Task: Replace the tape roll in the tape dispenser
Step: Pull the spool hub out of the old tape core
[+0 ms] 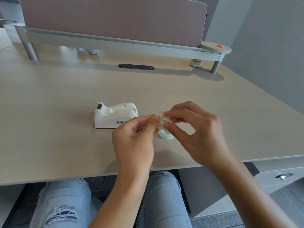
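A white tape dispenser (115, 115) stands on the beige desk (65, 96), its roll bay showing no tape. Just right of it, both hands meet above the desk. My right hand (194, 132) pinches a small clear tape roll (164, 120) between thumb and fingers. My left hand (133, 139) pinches the roll's left edge, where a thin clear strip sticks out. A second clear tape roll (166, 134) lies flat on the desk directly under the held one, partly hidden by my fingers.
A grey monitor shelf (115, 41) with a partition screen runs across the back of the desk. A dark cable slot (136, 66) sits in front of it, a small jar (195, 63) under its right end. A drawer unit (278, 175) stands at the right.
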